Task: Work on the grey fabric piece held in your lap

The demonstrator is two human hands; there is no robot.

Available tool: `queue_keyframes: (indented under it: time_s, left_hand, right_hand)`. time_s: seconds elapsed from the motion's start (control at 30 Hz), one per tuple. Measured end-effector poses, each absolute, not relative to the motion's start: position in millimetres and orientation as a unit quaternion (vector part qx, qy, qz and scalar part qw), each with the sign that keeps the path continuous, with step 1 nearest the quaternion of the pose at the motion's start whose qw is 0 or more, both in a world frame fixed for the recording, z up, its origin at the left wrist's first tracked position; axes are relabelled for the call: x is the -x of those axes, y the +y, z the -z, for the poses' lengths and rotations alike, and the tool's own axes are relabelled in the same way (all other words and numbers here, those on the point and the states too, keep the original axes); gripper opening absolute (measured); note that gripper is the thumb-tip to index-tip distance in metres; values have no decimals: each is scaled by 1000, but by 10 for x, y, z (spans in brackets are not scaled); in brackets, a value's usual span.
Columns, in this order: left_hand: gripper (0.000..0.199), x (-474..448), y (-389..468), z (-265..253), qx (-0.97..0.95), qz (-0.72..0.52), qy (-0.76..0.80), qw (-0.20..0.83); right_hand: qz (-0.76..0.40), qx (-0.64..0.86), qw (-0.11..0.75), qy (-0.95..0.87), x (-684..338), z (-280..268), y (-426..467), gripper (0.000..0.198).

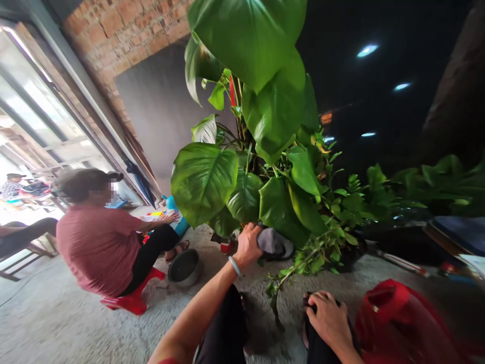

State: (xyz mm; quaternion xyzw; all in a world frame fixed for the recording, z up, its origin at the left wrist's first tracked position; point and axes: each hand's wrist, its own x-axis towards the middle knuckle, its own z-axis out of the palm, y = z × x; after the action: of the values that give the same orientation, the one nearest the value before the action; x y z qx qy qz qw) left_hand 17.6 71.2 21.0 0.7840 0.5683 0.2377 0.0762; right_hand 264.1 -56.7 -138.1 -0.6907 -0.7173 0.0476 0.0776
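My left hand (pixel 249 245), with a pale bangle (pixel 235 266) on its wrist, reaches forward beneath the large leaves of a potted plant (pixel 206 177). Its fingers are closed on a grey cloth (pixel 276 243) that bunches out to the right, low by the plant's base. Leaves overhang the cloth and cover part of what lies behind it. My right hand (pixel 329 319) rests on my right knee, fingers loosely bent over the dark trousers and holding nothing.
A person (pixel 100 232) in a pink shirt and cap sits on a red stool (pixel 127 296) at left, beside a grey basin (pixel 185 269). A red bag (pixel 401 318) stands right of my knee. Smaller leafy plants (pixel 333 237) spread right, before a dark glossy panel (pixel 379 91).
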Motion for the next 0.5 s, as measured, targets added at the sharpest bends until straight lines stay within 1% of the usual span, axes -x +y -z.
queue_keyframes:
  time_s: [0.07, 0.13, 0.23, 0.3, 0.4, 0.5]
  left_hand:
    - [47, -265, 913, -307, -757, -266, 595, 49]
    - [53, -357, 1005, -224, -750, -237, 615, 57]
    - [51, -356, 879, 155, -756, -145, 628, 116]
    - [49, -232, 681, 405, -764, -131, 614, 148]
    - [52, 38, 459, 510, -765, -211, 588, 154]
    - [53, 214, 543, 295, -737, -325, 582, 109]
  right_hand:
    - [-53, 691, 79, -717, -2587, 1357, -558, 22]
    - [-57, 692, 77, -715, -2548, 1329, -558, 22]
    - [-58, 689, 73, -718, -2548, 1299, -568, 23]
    - [-60, 689, 67, -719, -2584, 1295, -572, 22]
    - [-60, 691, 62, -718, -2650, 1320, -562, 23]
    - [-59, 688, 66, -720, -2680, 1371, -538, 24]
